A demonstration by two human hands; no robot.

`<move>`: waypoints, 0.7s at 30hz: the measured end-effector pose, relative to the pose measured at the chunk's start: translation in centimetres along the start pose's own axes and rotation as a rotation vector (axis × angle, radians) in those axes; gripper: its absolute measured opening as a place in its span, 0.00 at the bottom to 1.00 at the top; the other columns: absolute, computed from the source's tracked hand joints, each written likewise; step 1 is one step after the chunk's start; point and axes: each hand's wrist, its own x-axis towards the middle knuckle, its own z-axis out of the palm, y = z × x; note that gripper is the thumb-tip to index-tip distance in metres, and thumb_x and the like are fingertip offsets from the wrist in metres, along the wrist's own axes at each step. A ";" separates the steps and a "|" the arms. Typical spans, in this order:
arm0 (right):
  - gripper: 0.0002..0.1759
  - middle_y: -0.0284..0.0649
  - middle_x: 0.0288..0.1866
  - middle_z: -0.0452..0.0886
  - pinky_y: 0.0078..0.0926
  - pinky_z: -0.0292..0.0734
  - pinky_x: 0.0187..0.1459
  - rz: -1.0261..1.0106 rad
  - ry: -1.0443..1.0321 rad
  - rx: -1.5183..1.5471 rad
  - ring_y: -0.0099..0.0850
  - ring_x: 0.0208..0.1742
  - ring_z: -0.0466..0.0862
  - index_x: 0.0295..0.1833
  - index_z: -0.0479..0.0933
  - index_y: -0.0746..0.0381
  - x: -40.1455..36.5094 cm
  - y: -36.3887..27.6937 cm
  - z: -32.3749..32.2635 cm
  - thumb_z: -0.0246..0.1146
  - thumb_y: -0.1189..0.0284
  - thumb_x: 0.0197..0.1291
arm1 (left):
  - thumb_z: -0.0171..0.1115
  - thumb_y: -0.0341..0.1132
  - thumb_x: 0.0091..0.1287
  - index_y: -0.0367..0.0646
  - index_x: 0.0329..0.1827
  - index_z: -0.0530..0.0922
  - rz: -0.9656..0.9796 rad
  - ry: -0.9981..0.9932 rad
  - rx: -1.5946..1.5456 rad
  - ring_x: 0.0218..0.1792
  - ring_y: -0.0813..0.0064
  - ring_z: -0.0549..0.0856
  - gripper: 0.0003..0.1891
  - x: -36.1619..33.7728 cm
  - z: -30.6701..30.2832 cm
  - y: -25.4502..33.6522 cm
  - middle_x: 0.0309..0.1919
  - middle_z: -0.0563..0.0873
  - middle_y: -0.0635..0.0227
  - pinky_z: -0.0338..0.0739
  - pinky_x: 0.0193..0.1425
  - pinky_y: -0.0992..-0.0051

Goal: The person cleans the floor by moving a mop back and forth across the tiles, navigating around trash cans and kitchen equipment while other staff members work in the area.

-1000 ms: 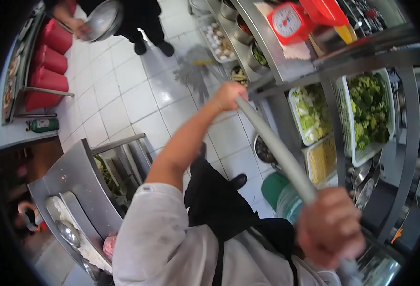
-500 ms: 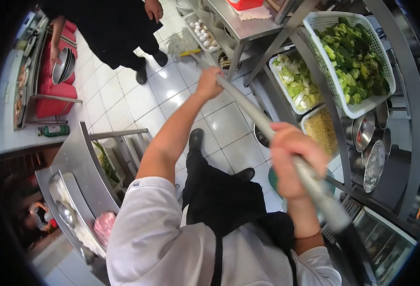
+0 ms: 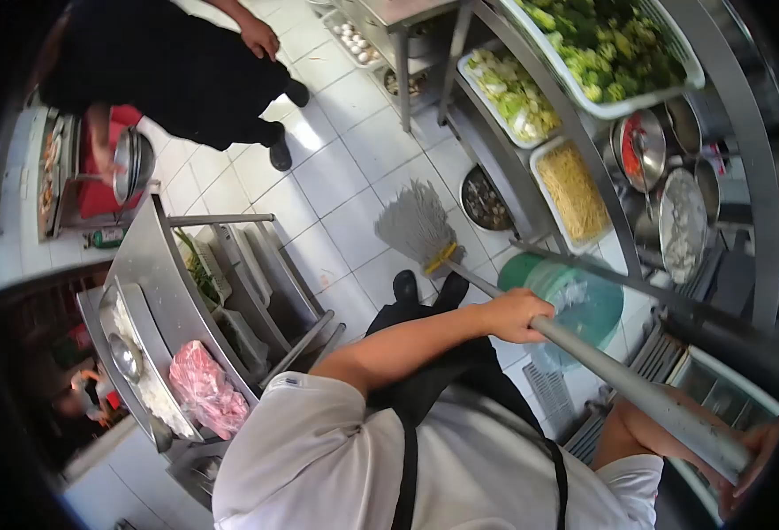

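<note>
A mop (image 3: 641,389) with a long grey pole slants across the view, its grey string head (image 3: 414,221) spread on the floor tiles just ahead of the shoes. My left hand (image 3: 517,315) is closed around the middle of the pole. Near the pole's upper end, at the lower right, my right hand (image 3: 754,464) wraps round it, partly lost in the dark edge of the view. Below the pole stands a green translucent tub (image 3: 575,296) with a clear plastic bag in it, close to my left hand.
A co-worker in black (image 3: 168,71) stands at upper left, holding stacked metal bowls (image 3: 133,165). On the right, a rack carries broccoli (image 3: 615,44), chopped cabbage (image 3: 513,93) and noodles (image 3: 570,190). Bagged meat (image 3: 205,389) lies on the left steel counter (image 3: 146,265). A pot (image 3: 486,199) sits low.
The mop head has come back across the floor toward my feet. Both hands have moved right with the pole, the right one toward the edge. The co-worker appears closer.
</note>
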 end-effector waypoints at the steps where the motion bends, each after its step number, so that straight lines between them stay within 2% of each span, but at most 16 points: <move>1: 0.13 0.25 0.24 0.72 0.21 0.74 0.32 0.008 0.019 -0.009 0.17 0.19 0.70 0.46 0.69 0.54 -0.9 -1.2 0.3 0.58 0.57 0.73 | 0.71 0.44 0.55 0.46 0.31 0.77 -0.011 -0.034 0.015 0.32 0.51 0.84 0.14 -0.2 1.1 0.2 0.26 0.83 0.60 0.78 0.37 0.57; 3: 0.13 0.23 0.24 0.71 0.18 0.73 0.30 -0.008 0.066 -0.036 0.15 0.18 0.70 0.48 0.68 0.53 -2.9 -2.9 1.2 0.58 0.55 0.74 | 0.70 0.44 0.56 0.46 0.28 0.77 -0.022 -0.085 0.048 0.31 0.50 0.84 0.13 -0.3 3.0 1.0 0.24 0.84 0.59 0.78 0.36 0.56; 5: 0.12 0.22 0.24 0.72 0.19 0.76 0.31 -0.108 0.088 -0.074 0.15 0.20 0.71 0.49 0.67 0.53 -4.9 -3.3 2.7 0.58 0.58 0.73 | 0.70 0.43 0.56 0.46 0.27 0.78 0.022 -0.132 0.076 0.29 0.50 0.84 0.12 -1.1 3.6 1.2 0.23 0.84 0.59 0.78 0.35 0.55; 7: 0.08 0.22 0.22 0.70 0.17 0.73 0.25 -0.176 0.138 -0.069 0.13 0.17 0.69 0.43 0.68 0.55 -6.3 -3.5 4.6 0.60 0.66 0.73 | 0.70 0.43 0.56 0.47 0.27 0.79 0.061 -0.173 0.121 0.28 0.51 0.84 0.12 -1.9 3.5 0.9 0.22 0.84 0.60 0.79 0.35 0.56; 10: 0.09 0.21 0.19 0.68 0.16 0.69 0.21 -0.334 0.145 0.030 0.12 0.14 0.67 0.40 0.67 0.55 -7.5 -1.5 6.9 0.60 0.67 0.72 | 0.70 0.42 0.56 0.48 0.28 0.79 0.112 -0.217 0.197 0.27 0.53 0.85 0.10 -3.1 1.4 -0.5 0.22 0.84 0.62 0.79 0.35 0.57; 11: 0.14 0.23 0.16 0.66 0.18 0.68 0.18 -0.407 0.179 0.057 0.15 0.12 0.66 0.36 0.65 0.56 -7.5 -0.6 7.8 0.62 0.64 0.71 | 0.70 0.42 0.55 0.49 0.28 0.80 0.129 -0.216 0.219 0.27 0.54 0.85 0.10 -3.3 0.0 -1.2 0.22 0.84 0.63 0.79 0.35 0.57; 13: 0.13 0.30 0.19 0.74 0.18 0.72 0.19 -0.428 0.183 0.045 0.18 0.16 0.73 0.35 0.68 0.59 -9.7 1.0 9.0 0.65 0.69 0.68 | 0.71 0.41 0.54 0.51 0.28 0.80 0.150 -0.190 0.241 0.27 0.55 0.85 0.08 -4.0 -2.5 -3.9 0.22 0.83 0.65 0.79 0.34 0.58; 15: 0.12 0.36 0.22 0.81 0.19 0.75 0.20 -0.452 0.181 0.047 0.21 0.20 0.80 0.34 0.70 0.62 -12.5 2.4 9.0 0.68 0.74 0.65 | 0.71 0.40 0.53 0.51 0.28 0.80 0.079 -0.132 0.433 0.28 0.56 0.85 0.07 -4.5 -5.6 -6.0 0.22 0.83 0.65 0.79 0.35 0.60; 16: 0.12 0.37 0.21 0.78 0.26 0.77 0.24 -0.281 0.068 0.027 0.27 0.19 0.79 0.33 0.71 0.62 -13.8 2.9 7.9 0.69 0.73 0.61 | 0.71 0.38 0.53 0.50 0.27 0.80 0.060 -0.050 0.443 0.29 0.55 0.85 0.07 -4.6 -7.1 -7.0 0.23 0.83 0.64 0.78 0.35 0.60; 18: 0.13 0.38 0.20 0.75 0.36 0.79 0.28 -0.100 0.048 -0.056 0.34 0.19 0.78 0.33 0.71 0.63 -16.1 5.8 6.7 0.71 0.71 0.57 | 0.72 0.37 0.52 0.47 0.25 0.78 -0.013 0.107 0.485 0.29 0.54 0.84 0.09 -4.5 -9.6 -9.7 0.23 0.82 0.62 0.77 0.36 0.59; 19: 0.13 0.38 0.20 0.75 0.37 0.79 0.28 -0.084 0.128 -0.076 0.34 0.19 0.78 0.33 0.71 0.63 -17.2 7.0 7.2 0.71 0.72 0.56 | 0.72 0.36 0.52 0.45 0.23 0.76 -0.066 0.184 0.515 0.29 0.53 0.83 0.11 -4.4 -10.0 -10.8 0.23 0.81 0.60 0.77 0.36 0.58; 21: 0.13 0.38 0.19 0.75 0.39 0.79 0.28 -0.048 0.270 -0.068 0.36 0.19 0.77 0.32 0.72 0.64 -19.6 8.4 7.5 0.71 0.72 0.54 | 0.72 0.36 0.52 0.43 0.20 0.73 -0.095 0.211 0.593 0.29 0.52 0.82 0.14 -3.9 -8.9 -11.3 0.22 0.79 0.58 0.76 0.35 0.58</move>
